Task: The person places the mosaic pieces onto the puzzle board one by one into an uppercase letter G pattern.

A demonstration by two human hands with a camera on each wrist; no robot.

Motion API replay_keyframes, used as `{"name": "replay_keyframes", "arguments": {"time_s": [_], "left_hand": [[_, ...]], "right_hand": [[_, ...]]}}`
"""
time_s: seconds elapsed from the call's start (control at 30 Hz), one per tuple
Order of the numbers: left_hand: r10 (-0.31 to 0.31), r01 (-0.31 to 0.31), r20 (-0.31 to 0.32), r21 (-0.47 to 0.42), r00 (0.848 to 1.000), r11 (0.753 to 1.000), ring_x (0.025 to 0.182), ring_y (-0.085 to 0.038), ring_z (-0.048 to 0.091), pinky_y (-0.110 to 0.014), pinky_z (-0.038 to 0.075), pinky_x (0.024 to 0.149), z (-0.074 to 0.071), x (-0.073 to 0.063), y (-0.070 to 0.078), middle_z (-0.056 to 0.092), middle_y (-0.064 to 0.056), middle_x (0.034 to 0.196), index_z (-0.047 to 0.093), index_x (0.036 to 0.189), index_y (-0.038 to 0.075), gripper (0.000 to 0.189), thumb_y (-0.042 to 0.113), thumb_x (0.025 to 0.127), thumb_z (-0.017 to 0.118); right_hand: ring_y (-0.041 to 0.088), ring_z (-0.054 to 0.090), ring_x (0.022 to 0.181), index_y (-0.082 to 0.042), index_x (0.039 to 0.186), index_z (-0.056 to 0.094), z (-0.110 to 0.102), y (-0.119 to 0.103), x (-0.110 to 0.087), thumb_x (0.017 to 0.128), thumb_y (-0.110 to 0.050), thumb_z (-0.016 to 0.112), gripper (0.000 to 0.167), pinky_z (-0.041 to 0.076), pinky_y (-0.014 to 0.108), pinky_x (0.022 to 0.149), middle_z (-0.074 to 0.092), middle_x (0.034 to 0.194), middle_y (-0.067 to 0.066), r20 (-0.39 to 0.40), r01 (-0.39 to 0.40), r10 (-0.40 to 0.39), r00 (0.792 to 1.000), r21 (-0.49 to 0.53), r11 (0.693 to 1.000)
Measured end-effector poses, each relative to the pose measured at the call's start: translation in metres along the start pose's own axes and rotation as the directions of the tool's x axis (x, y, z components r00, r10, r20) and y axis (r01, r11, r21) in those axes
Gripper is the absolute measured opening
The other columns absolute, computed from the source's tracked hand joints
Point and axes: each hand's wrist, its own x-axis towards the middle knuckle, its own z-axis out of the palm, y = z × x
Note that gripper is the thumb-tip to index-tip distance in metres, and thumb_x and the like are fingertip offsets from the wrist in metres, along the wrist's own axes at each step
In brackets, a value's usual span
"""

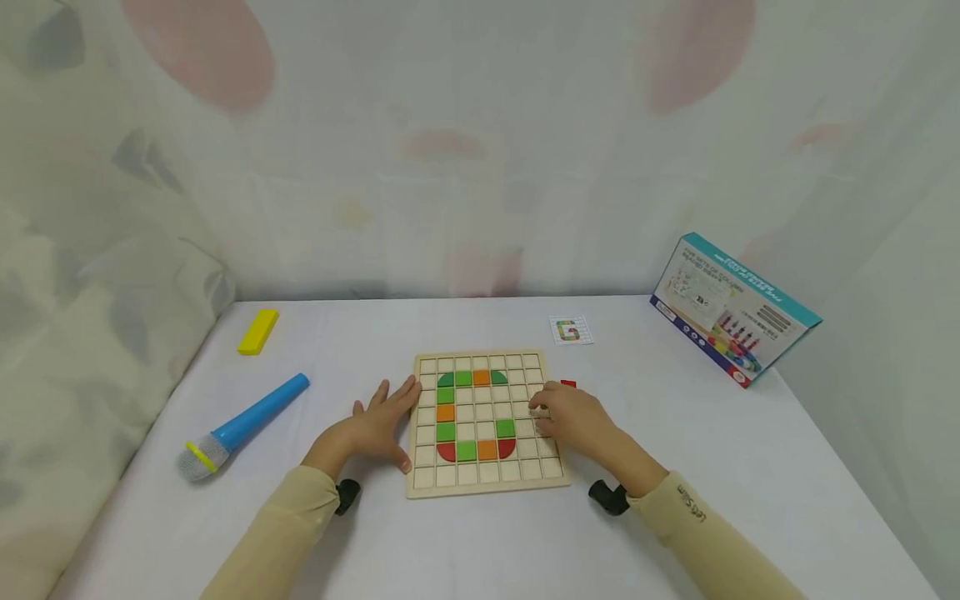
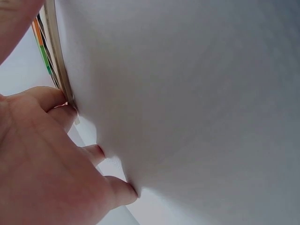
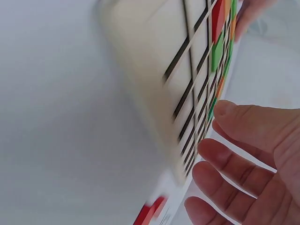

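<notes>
A wooden grid board (image 1: 531,471) lies on the white table, with green, orange and red tiles set in its cells in an open-sided G-like shape. Along its left edge my left hand (image 1: 378,425) is spread, the fingertips and thumb touching the frame. A green square tile (image 1: 506,428) sits inside the lower right of the shape. Over the board's right side hovers my right hand (image 1: 576,417), its fingers loosely bent; the right wrist view shows thumb and fingers (image 3: 220,154) apart with nothing seen between them. Just beyond that hand lies a red piece (image 1: 568,383), partly hidden.
A small card (image 1: 571,331) with a coloured letter G lies behind the board. The box (image 1: 731,312) stands at the back right. On the left are a blue toy microphone (image 1: 247,423) and a yellow block (image 1: 258,332). A curtain (image 1: 450,208) hangs behind the table.
</notes>
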Motion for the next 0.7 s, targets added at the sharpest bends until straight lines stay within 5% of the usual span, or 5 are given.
{"name": "replay_keyframes", "arguments": {"time_s": [0.27, 0.7], "left_hand": [[0.004, -0.004, 0.000, -0.002, 1.000, 1.000, 0.137, -0.042, -0.008, -0.074, -0.002, 0.094, 0.001, 0.000, -0.002, 0.002, -0.006, 0.155, 0.014, 0.149, 0.013, 0.125, 0.029, 0.051, 0.088], [-0.026, 0.026, 0.015, 0.000, 1.000, 1.000, 0.138, -0.038, -0.011, -0.072, -0.004, 0.096, 0.003, 0.003, -0.002, 0.000, -0.003, 0.156, 0.012, 0.150, 0.017, 0.125, 0.029, 0.051, 0.089]], "right_hand": [[0.017, 0.060, 0.086, -0.010, 0.099, 0.069, -0.007, 0.035, -0.006, 0.078, -0.010, 0.071, 0.021, 0.051, 0.035, 0.074, 0.063, 0.099, 0.002, -0.044, -0.090, 0.090, 0.995, -0.005, 0.996], [0.024, 0.059, 0.099, -0.008, 0.101, 0.070, -0.011, 0.068, -0.007, 0.077, 0.001, 0.069, 0.025, 0.050, 0.041, 0.085, 0.064, 0.106, 0.005, 0.003, -0.080, 0.080, 0.997, -0.032, 0.996]]}}
